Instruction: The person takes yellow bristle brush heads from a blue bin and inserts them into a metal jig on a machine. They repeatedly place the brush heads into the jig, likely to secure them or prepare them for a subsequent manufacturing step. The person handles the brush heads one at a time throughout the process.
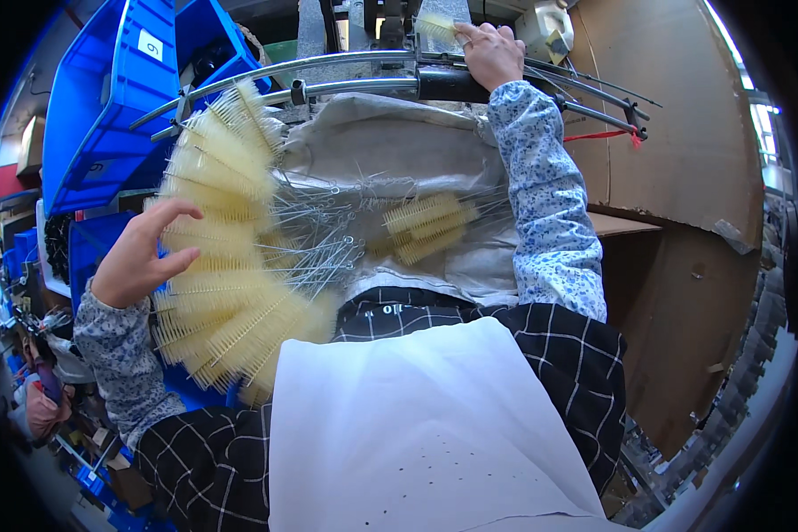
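My left hand (144, 255) is open, thumb and fingers apart and curved, at the left edge of a large fanned pile of tube brushes (226, 257). These have pale yellow bristles and thin twisted-wire stems with small end loops, the stems pointing right. Far off, my right hand (493, 55) is closed at the end of a single yellow tube brush (435, 27), held in front of the metal machine; its fingertips are partly hidden. A few more brushes (427, 226) lie together on the grey cloth (390, 137) over my lap, right of the fanned pile.
Curved metal rails (355, 86) run across between me and the machine (390, 27). Blue bins (106, 115) stand at the left. Tall brown cardboard (674, 124) walls the right side, with a red string (603, 136) by the rail's end. A white apron (417, 426) covers my front.
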The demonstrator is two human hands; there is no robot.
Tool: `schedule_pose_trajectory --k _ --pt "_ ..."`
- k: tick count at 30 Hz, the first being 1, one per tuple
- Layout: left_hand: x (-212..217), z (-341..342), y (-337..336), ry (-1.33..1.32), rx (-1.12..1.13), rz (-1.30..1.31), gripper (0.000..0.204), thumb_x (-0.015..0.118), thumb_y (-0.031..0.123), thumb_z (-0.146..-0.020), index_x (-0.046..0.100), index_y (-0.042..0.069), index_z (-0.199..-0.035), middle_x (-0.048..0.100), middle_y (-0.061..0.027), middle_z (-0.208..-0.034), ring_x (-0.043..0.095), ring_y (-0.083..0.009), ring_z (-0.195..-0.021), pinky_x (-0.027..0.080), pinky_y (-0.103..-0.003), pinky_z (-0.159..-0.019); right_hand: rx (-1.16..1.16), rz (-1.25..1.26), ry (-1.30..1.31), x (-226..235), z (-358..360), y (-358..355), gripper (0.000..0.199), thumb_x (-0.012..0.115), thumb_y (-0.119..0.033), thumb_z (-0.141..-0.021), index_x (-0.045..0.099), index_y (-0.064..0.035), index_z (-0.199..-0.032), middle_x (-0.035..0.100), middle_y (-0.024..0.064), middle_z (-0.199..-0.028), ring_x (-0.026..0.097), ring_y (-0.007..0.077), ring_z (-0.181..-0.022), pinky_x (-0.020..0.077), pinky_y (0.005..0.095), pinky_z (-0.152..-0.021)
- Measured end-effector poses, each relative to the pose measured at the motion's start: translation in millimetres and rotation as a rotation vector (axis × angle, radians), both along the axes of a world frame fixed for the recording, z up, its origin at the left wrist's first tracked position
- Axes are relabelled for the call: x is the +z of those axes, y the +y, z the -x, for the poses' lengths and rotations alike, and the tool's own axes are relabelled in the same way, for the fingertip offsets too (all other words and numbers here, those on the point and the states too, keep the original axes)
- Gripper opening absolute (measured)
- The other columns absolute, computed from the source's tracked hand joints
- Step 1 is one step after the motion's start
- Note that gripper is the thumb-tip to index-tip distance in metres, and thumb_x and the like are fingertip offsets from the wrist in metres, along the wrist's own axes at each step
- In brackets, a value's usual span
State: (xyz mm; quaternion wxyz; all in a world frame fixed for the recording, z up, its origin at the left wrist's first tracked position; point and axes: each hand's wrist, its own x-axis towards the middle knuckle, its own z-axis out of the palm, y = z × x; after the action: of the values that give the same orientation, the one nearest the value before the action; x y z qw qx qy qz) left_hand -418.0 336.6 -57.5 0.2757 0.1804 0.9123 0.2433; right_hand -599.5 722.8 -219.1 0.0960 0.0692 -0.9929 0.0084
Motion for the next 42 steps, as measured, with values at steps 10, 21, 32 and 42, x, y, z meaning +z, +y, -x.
schedule_pose_trajectory --k 10,21,32,42 --pt "-1.2 -2.4 -12.2 -0.061 0.253 -0.276 0.024 0.047 -0.005 -0.061 0.046 0.0 -0.084 0.044 -0.0014 -0.078 0.041 -0.0059 -0.067 0.036 -0.02 -0.061 0.041 0.031 0.01 -5.4 6.2 6.6 0.028 0.041 -0.027 -0.082 0.052 -0.0285 -0.108 0.055 -0.0006 -0.091 0.047 0.0205 -0.09 0.0348 0.0389 -0.079" --pt "18.2 3.4 6.5 0.325 0.2 -0.604 0.021 0.045 -0.006 -0.062 0.039 0.005 -0.079 0.03 -0.0001 -0.07 0.03 -0.0094 -0.064 0.026 -0.02 -0.058 0.089 -0.037 -0.319 13.2 32.6 -2.7 0.036 0.04 -0.022 -0.081 0.039 -0.0263 -0.117 0.039 0.0037 -0.117 0.028 0.0233 -0.112 0.0189 0.0481 -0.09" --pt "24.1 -1.5 -13.5 0.456 0.198 -0.469 0.021 0.048 -0.006 -0.064 0.039 0.006 -0.079 0.033 -0.0005 -0.073 0.033 -0.0102 -0.067 0.027 -0.021 -0.062 -0.13 0.136 0.16 -24.5 16.0 53.4 0.04 0.052 -0.033 -0.073 0.05 -0.0177 -0.111 0.051 0.0055 -0.109 0.041 0.0251 -0.104 0.0273 0.0448 -0.087" --pt "29.3 -4.1 -24.3 0.47 0.22 -0.469 0.021 0.047 -0.004 -0.066 0.039 0.005 -0.083 0.034 -0.0004 -0.076 0.033 -0.0101 -0.069 0.029 -0.022 -0.064 -0.09 0.245 0.134 -26.5 14.0 15.9 0.035 0.052 -0.019 -0.072 0.054 -0.0139 -0.107 0.054 0.0053 -0.105 0.049 0.0219 -0.099 0.0352 0.0416 -0.082"
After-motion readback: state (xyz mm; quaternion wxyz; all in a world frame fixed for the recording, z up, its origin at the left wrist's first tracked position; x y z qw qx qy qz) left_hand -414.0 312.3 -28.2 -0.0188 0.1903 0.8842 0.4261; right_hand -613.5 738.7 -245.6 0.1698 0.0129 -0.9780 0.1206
